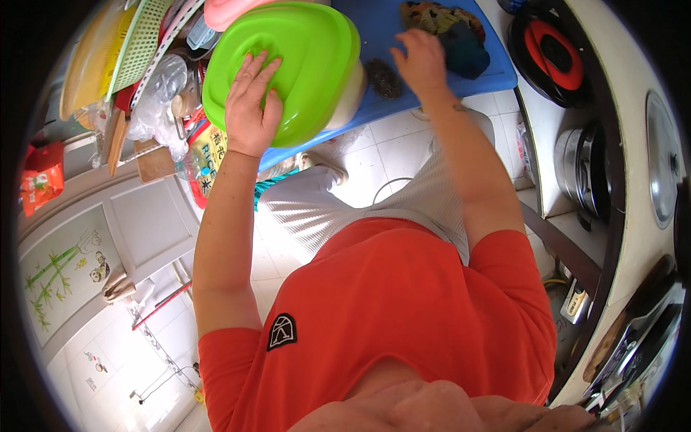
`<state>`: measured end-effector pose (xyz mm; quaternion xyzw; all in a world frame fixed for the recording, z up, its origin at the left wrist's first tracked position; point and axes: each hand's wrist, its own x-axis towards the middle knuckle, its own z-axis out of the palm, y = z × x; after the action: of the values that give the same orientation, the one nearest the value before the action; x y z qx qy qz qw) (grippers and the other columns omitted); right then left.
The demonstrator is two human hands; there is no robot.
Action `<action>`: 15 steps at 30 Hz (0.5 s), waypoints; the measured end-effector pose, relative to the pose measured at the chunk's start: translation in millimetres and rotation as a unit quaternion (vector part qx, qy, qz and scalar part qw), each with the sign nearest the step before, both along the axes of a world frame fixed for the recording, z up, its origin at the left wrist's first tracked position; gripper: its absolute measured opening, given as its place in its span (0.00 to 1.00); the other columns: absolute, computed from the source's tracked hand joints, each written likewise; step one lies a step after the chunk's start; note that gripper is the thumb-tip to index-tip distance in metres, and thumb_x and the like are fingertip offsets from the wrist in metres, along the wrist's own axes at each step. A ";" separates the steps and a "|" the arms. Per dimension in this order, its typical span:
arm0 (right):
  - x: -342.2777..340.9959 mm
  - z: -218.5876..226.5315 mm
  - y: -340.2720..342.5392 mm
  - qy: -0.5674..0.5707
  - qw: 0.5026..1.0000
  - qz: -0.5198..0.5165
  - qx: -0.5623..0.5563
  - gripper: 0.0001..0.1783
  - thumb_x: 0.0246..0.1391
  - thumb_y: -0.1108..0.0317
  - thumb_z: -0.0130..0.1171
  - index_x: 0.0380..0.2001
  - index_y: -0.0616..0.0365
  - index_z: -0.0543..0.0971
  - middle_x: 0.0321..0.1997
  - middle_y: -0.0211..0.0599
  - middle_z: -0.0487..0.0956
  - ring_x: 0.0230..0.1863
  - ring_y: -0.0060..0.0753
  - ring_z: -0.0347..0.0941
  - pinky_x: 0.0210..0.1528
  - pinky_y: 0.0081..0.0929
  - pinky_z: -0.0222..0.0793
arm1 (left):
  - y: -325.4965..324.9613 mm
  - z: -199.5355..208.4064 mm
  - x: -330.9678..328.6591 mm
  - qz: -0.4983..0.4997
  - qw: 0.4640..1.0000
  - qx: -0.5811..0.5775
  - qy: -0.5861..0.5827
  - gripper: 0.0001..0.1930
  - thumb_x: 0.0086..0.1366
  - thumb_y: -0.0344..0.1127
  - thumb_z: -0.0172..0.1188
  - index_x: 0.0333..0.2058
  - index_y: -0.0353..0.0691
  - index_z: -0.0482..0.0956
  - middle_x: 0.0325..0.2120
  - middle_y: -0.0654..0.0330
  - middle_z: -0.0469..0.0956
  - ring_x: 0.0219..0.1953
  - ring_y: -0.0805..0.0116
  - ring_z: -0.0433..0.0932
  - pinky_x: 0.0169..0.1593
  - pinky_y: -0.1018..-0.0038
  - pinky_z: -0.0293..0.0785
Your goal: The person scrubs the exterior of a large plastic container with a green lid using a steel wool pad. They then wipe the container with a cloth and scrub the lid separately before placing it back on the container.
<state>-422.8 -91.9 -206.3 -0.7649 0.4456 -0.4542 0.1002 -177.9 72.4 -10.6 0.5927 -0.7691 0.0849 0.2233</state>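
Observation:
My left hand (253, 101) lies flat, fingers spread, on a bright green plastic lid (309, 65). The lid sits over a whitish tub (350, 97), whose side shows only at the right. My right hand (423, 63) hovers above the blue tabletop (497, 79), its fingers loosely apart and nothing visible in them. Just left of it rests a dark wire scouring ball (383, 79). Crumpled cloths, one patterned (435, 16) and one dark teal (464, 52), lie beyond and to the right of that hand.
Stacked plastic baskets (140, 50) and clear bags (162, 86) crowd the left. Part of a pink item (234, 9) shows behind the lid. On the right, shelves hold a black-and-red round pan or lid (554, 57) and a steel pot (572, 169).

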 end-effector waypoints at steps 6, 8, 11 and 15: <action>-42.9 -20.0 -48.9 0.323 0.937 -0.120 0.054 0.29 0.49 0.58 0.70 0.57 0.40 0.78 0.64 0.37 0.73 0.65 0.53 0.65 0.64 0.49 0.63 | 1.0 0.7 1.2 -0.005 1.000 -0.002 0.012 0.21 0.60 0.31 0.52 0.53 0.41 0.80 0.58 0.48 0.74 0.64 0.43 0.69 0.66 0.58 0.65; -49.2 -22.7 -72.3 0.343 0.929 -0.091 0.104 0.29 0.50 0.57 0.69 0.57 0.39 0.78 0.63 0.39 0.74 0.64 0.55 0.67 0.61 0.48 0.68 | 2.6 1.7 0.3 0.002 1.000 -0.001 0.006 0.22 0.60 0.30 0.53 0.53 0.41 0.80 0.58 0.48 0.75 0.64 0.43 0.69 0.66 0.58 0.65; -61.9 -38.0 -111.6 0.103 0.953 -0.128 0.253 0.24 0.50 0.59 0.68 0.53 0.39 0.81 0.53 0.41 0.81 0.54 0.57 0.75 0.53 0.50 0.73 | -2.7 1.9 -3.8 -0.001 1.000 -0.006 0.006 0.22 0.59 0.30 0.53 0.52 0.41 0.81 0.58 0.49 0.75 0.63 0.44 0.69 0.65 0.58 0.65; -68.3 5.4 -107.2 -0.418 0.846 -0.035 0.329 0.20 0.49 0.62 0.72 0.45 0.59 0.83 0.35 0.38 0.84 0.36 0.34 0.81 0.38 0.34 0.77 | 1.3 2.6 -1.8 0.000 1.000 0.006 0.017 0.23 0.59 0.28 0.51 0.54 0.38 0.79 0.59 0.47 0.73 0.65 0.44 0.67 0.68 0.58 0.61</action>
<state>-491.0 -199.1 -200.9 -0.4092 0.5113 -0.5607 0.5067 -179.6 73.7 -8.0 0.5956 -0.7655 0.0703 0.2331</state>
